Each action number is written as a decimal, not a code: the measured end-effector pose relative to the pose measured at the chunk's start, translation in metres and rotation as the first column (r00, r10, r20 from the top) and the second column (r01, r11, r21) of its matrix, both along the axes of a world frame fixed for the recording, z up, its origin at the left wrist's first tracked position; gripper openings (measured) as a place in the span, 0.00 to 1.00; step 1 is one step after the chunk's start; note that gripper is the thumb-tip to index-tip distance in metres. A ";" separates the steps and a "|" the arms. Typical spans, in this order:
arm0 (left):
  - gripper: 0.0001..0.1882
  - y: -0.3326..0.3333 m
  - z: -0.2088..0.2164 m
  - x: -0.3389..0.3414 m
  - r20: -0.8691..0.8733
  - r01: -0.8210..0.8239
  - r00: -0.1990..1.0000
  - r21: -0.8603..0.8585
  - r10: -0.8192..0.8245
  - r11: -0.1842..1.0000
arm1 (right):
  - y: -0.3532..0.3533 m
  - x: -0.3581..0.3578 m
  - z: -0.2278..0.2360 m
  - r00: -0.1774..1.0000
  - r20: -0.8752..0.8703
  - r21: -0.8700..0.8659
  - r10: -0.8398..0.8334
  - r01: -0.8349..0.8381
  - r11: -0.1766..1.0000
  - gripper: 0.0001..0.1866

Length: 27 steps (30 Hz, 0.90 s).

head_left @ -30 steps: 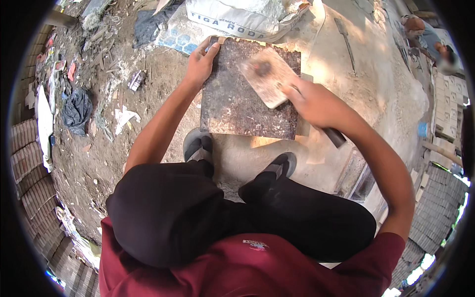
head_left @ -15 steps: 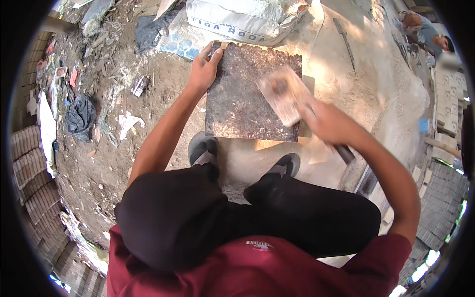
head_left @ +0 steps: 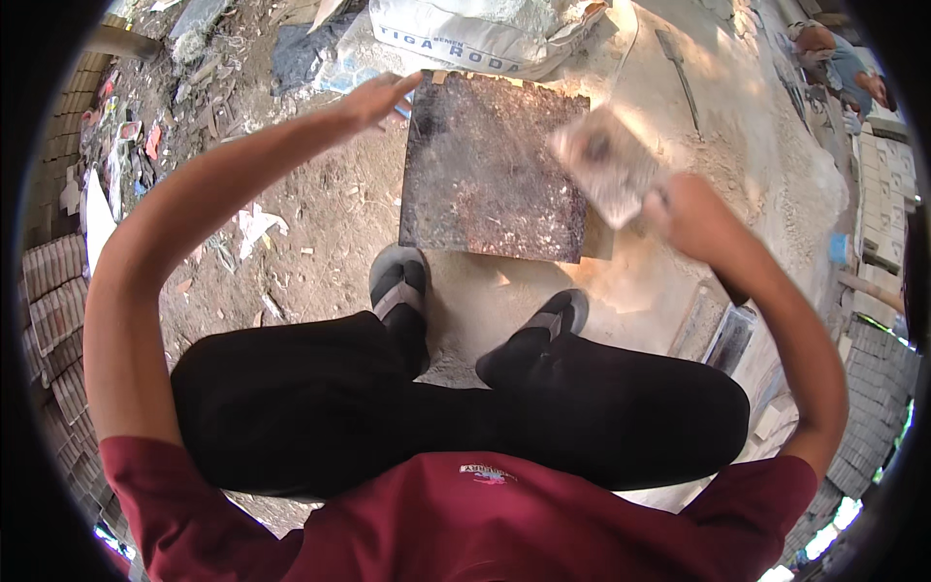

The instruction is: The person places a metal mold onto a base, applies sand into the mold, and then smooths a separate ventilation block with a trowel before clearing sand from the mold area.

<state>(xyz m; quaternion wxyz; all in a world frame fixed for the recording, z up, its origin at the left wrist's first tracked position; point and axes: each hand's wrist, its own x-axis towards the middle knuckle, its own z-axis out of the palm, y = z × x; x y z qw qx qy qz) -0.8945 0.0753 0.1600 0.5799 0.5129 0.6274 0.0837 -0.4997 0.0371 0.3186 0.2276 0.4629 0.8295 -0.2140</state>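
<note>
A dark, mottled square plate (head_left: 495,170) with a ragged far edge lies in front of my feet. At its far left corner is my left hand (head_left: 376,99), its fingers stretched out with the tips at the corner; the hand is slightly blurred. My right hand (head_left: 690,215) is closed round the handle of a flat tool (head_left: 611,165) with a broad, rectangular, dusty head and a dark round spot on it. The tool is smeared by motion, and its head overlaps the plate's right edge. My forearm mostly hides its handle.
A white cement sack (head_left: 485,39) lies beyond the plate. A long thin metal tool (head_left: 679,78) rests on dusty ground farther right. Litter (head_left: 257,228) is scattered at left. Rectangular metal-edged pieces (head_left: 727,339) lie near my right knee. Another person (head_left: 839,63) is at far right, near stacked blocks (head_left: 882,184).
My left hand has loosened from the plate's left edge, its elbow swinging outward. My right hand has carried the broad-headed tool up and right. The plate appears slightly higher in the picture.
</note>
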 end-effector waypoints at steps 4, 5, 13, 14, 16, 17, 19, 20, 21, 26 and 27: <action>0.42 0.007 -0.031 0.006 0.008 -0.146 0.989 0.108 0.146 0.983 | -0.062 -0.031 0.014 0.989 0.128 -0.130 -0.072 0.088 0.988 0.11; 0.41 0.002 -0.036 0.013 0.050 -0.166 0.986 0.138 0.161 0.976 | -0.069 -0.039 0.018 0.964 0.247 -0.153 -0.101 0.142 0.978 0.11; 0.37 -0.006 -0.034 0.046 -0.041 -0.234 0.964 0.347 0.264 0.908 | -0.051 -0.096 -0.006 0.989 0.066 -0.252 0.131 -0.110 0.961 0.13; 0.37 -0.008 -0.036 0.040 -0.016 -0.266 0.957 0.349 0.290 0.898 | -0.049 -0.095 0.001 0.980 0.083 -0.265 0.183 -0.156 0.952 0.14; 0.37 -0.011 -0.038 0.037 0.005 -0.297 0.949 0.350 0.315 0.889 | -0.066 -0.076 0.013 0.980 0.076 -0.246 0.184 -0.160 0.956 0.14; 0.37 -0.012 -0.038 0.040 -0.001 -0.311 0.942 0.368 0.335 0.876 | -0.074 -0.073 0.015 0.982 0.125 -0.245 0.144 -0.110 0.963 0.09; 0.37 -0.013 -0.041 0.046 0.031 -0.342 0.929 0.457 0.369 0.821 | -0.077 -0.074 0.018 0.982 0.128 -0.265 0.140 -0.102 0.959 0.04; 0.37 -0.011 -0.042 0.045 0.034 -0.336 0.932 0.457 0.362 0.824 | -0.075 -0.084 0.015 0.983 0.130 -0.265 0.132 -0.094 0.960 0.04; 0.37 -0.008 -0.042 0.043 0.041 -0.335 0.936 0.412 0.350 0.847 | -0.072 -0.096 0.010 0.982 0.074 -0.252 0.175 -0.152 0.956 0.05; 0.37 -0.010 -0.038 0.042 0.008 -0.304 0.942 0.435 0.334 0.847 | -0.077 -0.093 0.013 0.981 0.116 -0.199 0.158 -0.133 0.971 0.05; 0.36 -0.011 -0.038 0.042 0.006 -0.314 0.942 0.363 0.334 0.878 | -0.080 -0.094 0.009 0.980 0.115 -0.203 0.161 -0.136 0.970 0.05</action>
